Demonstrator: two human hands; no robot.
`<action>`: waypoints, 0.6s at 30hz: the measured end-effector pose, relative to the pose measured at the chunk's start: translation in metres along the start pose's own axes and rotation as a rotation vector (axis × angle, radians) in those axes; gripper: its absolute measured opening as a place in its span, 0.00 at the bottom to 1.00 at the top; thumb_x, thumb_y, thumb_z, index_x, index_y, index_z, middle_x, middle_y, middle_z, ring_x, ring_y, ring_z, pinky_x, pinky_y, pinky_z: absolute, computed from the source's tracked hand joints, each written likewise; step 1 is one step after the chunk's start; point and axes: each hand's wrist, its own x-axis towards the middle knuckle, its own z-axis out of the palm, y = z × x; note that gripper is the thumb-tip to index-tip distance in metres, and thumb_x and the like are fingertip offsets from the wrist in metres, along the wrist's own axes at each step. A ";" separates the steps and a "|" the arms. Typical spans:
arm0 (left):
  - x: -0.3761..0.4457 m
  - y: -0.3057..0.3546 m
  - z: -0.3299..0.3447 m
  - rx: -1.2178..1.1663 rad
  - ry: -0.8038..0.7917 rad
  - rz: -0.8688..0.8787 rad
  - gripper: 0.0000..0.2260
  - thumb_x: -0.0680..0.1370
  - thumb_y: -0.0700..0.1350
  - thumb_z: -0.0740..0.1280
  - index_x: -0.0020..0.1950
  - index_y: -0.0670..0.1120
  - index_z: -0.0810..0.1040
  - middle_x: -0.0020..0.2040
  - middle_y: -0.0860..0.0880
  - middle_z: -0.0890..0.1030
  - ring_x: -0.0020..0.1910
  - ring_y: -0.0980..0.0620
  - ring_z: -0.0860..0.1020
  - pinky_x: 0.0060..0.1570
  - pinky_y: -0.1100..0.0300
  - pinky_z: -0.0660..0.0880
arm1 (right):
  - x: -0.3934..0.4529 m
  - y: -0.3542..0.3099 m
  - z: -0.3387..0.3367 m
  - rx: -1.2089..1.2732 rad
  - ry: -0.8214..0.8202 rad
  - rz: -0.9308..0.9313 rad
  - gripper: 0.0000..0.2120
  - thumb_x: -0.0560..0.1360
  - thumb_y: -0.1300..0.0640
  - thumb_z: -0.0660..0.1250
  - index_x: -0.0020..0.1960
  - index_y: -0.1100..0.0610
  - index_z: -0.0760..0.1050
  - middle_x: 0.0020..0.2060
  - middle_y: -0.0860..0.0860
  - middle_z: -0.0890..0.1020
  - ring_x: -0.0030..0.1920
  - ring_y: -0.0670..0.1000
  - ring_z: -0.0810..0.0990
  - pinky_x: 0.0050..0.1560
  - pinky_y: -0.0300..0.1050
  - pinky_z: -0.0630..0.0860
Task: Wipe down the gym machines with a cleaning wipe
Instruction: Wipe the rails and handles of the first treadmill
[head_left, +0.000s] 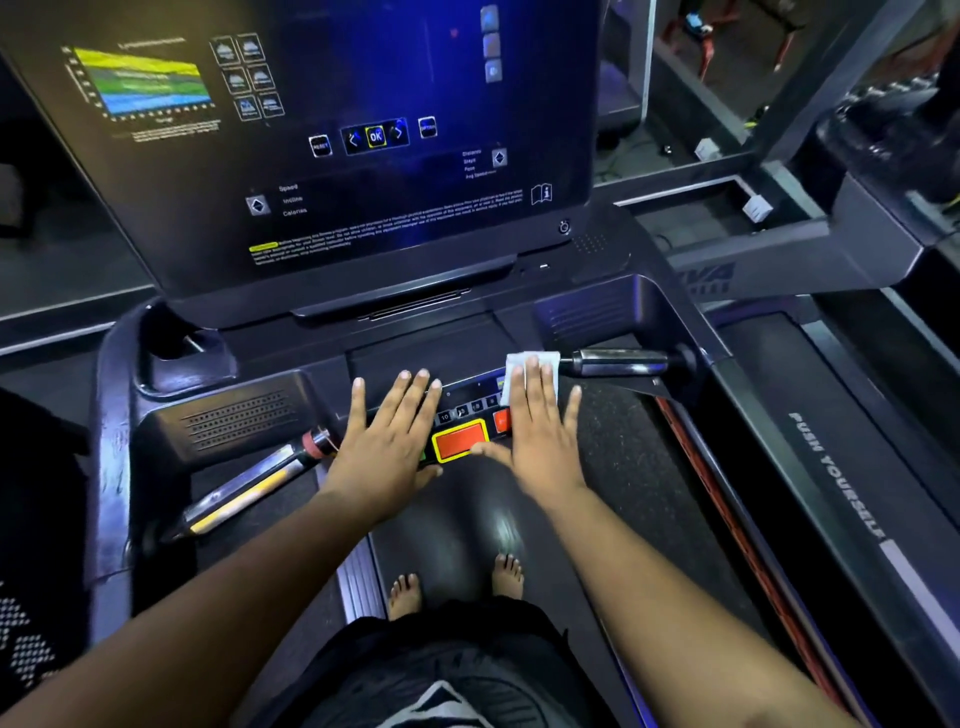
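"Speed", "Incline" and "Calories" can be read on the far console screen (332, 135), with "OK" to their right. The left hand (387, 439) is laid flat, fingers spread, on the control panel (470, 400). A white wipe (530, 371) is pressed there under the flat right hand (535, 436). "PUSH YOURSELF" is printed on the right side rail (836, 478).

Treadmill console (322, 395) bears a wipe (519, 364) (white).

Dim gym, blue glow; dark floor (57, 249); neighbouring machine (810, 249) at right.
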 end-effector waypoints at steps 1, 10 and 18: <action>0.003 0.002 -0.002 -0.011 0.003 -0.007 0.47 0.78 0.67 0.61 0.81 0.45 0.35 0.84 0.46 0.44 0.83 0.47 0.42 0.75 0.31 0.39 | 0.012 -0.004 -0.010 0.005 0.011 0.002 0.57 0.69 0.20 0.45 0.83 0.58 0.39 0.82 0.55 0.42 0.82 0.56 0.40 0.77 0.72 0.42; 0.025 0.015 -0.012 -0.040 -0.008 -0.006 0.48 0.76 0.67 0.66 0.84 0.45 0.47 0.84 0.47 0.53 0.83 0.50 0.51 0.75 0.28 0.43 | 0.029 0.015 -0.037 -0.080 0.094 -0.068 0.51 0.69 0.21 0.46 0.81 0.53 0.57 0.79 0.51 0.62 0.81 0.52 0.55 0.74 0.75 0.49; 0.035 0.020 -0.023 -0.117 -0.076 -0.034 0.43 0.80 0.65 0.61 0.84 0.46 0.42 0.84 0.48 0.47 0.83 0.51 0.45 0.75 0.30 0.37 | 0.086 0.006 -0.075 -0.050 -0.238 -0.081 0.59 0.61 0.16 0.39 0.81 0.53 0.58 0.81 0.51 0.56 0.81 0.51 0.50 0.77 0.71 0.45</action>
